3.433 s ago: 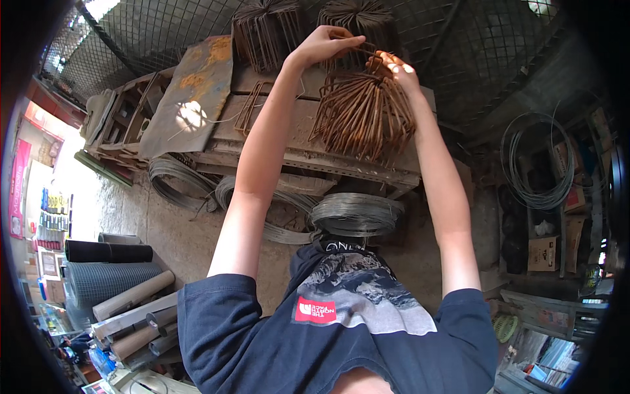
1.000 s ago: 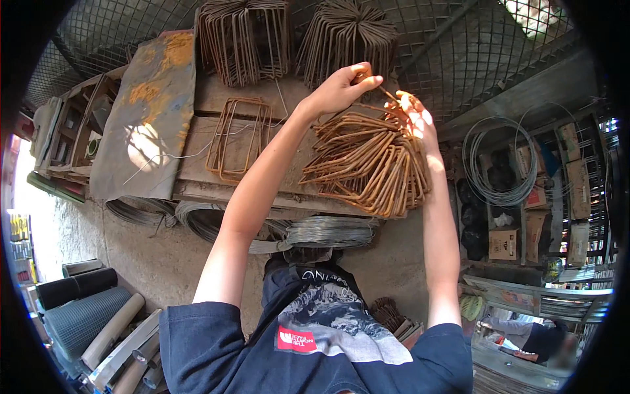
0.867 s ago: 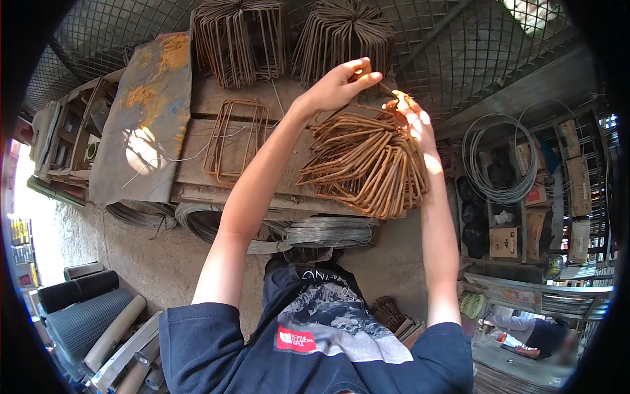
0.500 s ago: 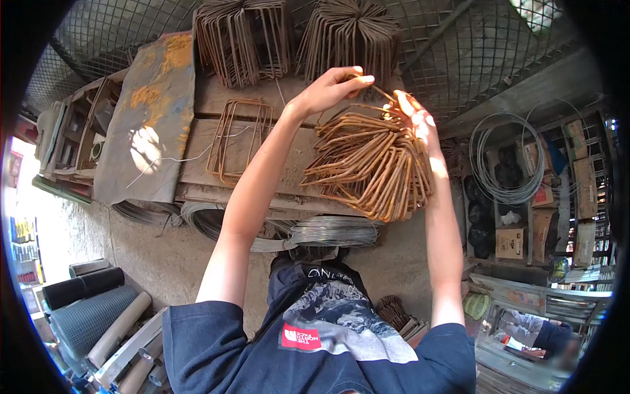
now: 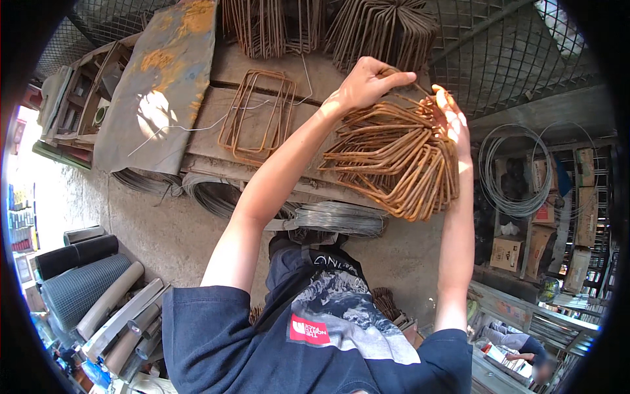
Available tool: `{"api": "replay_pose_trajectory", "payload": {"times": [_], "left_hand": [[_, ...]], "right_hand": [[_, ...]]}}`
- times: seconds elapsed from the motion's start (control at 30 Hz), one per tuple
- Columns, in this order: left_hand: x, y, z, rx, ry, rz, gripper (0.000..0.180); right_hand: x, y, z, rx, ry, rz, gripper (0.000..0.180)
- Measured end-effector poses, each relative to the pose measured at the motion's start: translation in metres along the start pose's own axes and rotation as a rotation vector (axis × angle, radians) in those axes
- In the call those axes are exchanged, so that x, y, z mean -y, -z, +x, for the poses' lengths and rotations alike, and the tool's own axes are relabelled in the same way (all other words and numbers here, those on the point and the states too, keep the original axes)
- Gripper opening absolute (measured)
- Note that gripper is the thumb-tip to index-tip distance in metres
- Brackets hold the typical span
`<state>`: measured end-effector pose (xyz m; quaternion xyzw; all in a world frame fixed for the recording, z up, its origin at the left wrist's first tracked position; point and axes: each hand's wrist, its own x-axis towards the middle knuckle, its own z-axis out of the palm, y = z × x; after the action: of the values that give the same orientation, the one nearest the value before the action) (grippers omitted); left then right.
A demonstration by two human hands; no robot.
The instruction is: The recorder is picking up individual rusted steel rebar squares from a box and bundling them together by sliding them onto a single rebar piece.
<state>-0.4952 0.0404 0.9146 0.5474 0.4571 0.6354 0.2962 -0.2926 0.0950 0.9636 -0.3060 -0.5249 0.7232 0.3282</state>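
A thick bundle of rusty rebar stirrups (image 5: 407, 157), bent into square frames, fans out over the front of the bench. My left hand (image 5: 373, 84) is closed at its upper edge, with thumb and fingers pinching one stirrup's rod. At the upper right corner, where the rods crowd together, my right hand (image 5: 454, 125) holds the bundle, fingers up along the rods and palm partly hidden. Two or so loose stirrups (image 5: 259, 118) lie flat to the left, with a thin tie wire (image 5: 216, 119) running across them.
Two more stirrup bundles (image 5: 384, 29) stand at the back against wire mesh. A stained sheet (image 5: 157, 98) covers the bench's left part. Wire coils (image 5: 338, 218) sit under the front edge; another coil (image 5: 516, 171) hangs at right by cardboard boxes (image 5: 506, 253). A person (image 5: 525, 348) is at lower right.
The view has shifted, so the bench and stirrups sit farther right and higher. My left hand's fingers have curled in more tightly on the rod; my right hand stays at the bundle's corner.
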Motion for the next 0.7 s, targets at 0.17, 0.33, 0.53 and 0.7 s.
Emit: {"api": "replay_pose_trajectory", "payload": {"times": [0.17, 0.33, 0.53, 0.7], "left_hand": [[0.011, 0.003, -0.012, 0.091, 0.172, -0.134, 0.038], [0.013, 0.01, -0.024, 0.217, 0.19, -0.023, 0.055], [0.009, 0.038, -0.048, 0.109, 0.159, 0.108, 0.066], [-0.009, 0.09, -0.086, -0.207, 0.158, 0.935, 0.061]], "right_hand": [[-0.013, 0.015, 0.003, 0.157, 0.074, 0.073, 0.045], [-0.019, 0.043, 0.018, 0.33, 0.113, -0.022, 0.071], [-0.023, 0.052, 0.021, 0.157, 0.076, -0.047, 0.068], [-0.015, 0.028, 0.015, 0.118, 0.09, -0.033, 0.036]]}}
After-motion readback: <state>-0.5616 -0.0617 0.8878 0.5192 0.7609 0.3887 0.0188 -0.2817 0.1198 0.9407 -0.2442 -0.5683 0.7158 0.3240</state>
